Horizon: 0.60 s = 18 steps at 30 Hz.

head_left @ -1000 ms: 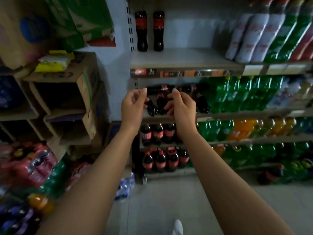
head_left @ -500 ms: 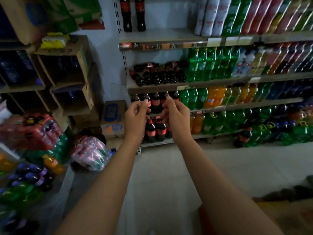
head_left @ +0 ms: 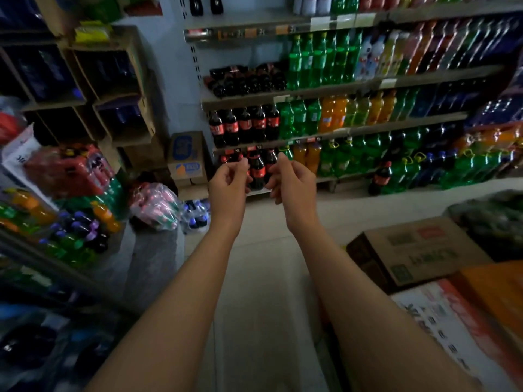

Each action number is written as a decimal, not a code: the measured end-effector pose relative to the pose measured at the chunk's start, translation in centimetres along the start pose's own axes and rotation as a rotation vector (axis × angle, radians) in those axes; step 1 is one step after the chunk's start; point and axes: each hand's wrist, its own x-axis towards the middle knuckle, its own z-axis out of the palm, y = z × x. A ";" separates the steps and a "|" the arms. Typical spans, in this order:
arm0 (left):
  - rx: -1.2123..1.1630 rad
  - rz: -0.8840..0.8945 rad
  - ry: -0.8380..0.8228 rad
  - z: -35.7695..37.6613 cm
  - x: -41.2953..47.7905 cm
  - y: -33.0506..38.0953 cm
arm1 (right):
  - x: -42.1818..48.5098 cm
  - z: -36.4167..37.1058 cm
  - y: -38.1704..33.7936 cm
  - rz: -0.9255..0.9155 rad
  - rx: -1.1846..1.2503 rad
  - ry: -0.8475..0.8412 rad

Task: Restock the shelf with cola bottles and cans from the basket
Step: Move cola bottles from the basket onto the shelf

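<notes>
Both arms stretch out over the floor toward the drinks shelf (head_left: 240, 99). My left hand (head_left: 228, 182) and my right hand (head_left: 294, 183) hover side by side in front of its lowest row of cola bottles (head_left: 257, 168); both hold nothing, and their fingers are loosely curled in. More cola bottles (head_left: 244, 124) stand one shelf up, and small ones (head_left: 243, 80) lie stacked above that. Two cola bottles (head_left: 205, 5) stand on the top shelf. I see no basket for certain.
Green and orange soda bottles (head_left: 325, 117) fill the shelves to the right. A lone cola bottle (head_left: 382, 178) stands on the floor. Cardboard boxes (head_left: 418, 250) sit at the lower right. Shrink-wrapped drink packs (head_left: 68, 171) and a pink pack (head_left: 155, 205) crowd the left.
The view has pulled back and tilted down. My empty hands, earlier up at the lying cola bottles, now sit lower, in front of the bottom row. Boxes came into view at right.
</notes>
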 end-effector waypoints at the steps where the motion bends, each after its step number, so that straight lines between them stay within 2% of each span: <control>1: 0.001 0.007 -0.007 -0.3 -1.7 0.3 | -1.8 -0.7 -0.5 -0.011 0.004 0.011; 10: -0.049 0.047 -0.129 -2.6 -19.5 3.7 | -20.5 -8.0 -4.5 -0.075 0.038 0.125; 18: -0.064 0.118 -0.279 2.2 -34.8 9.1 | -33.0 -18.3 -10.1 -0.152 0.050 0.243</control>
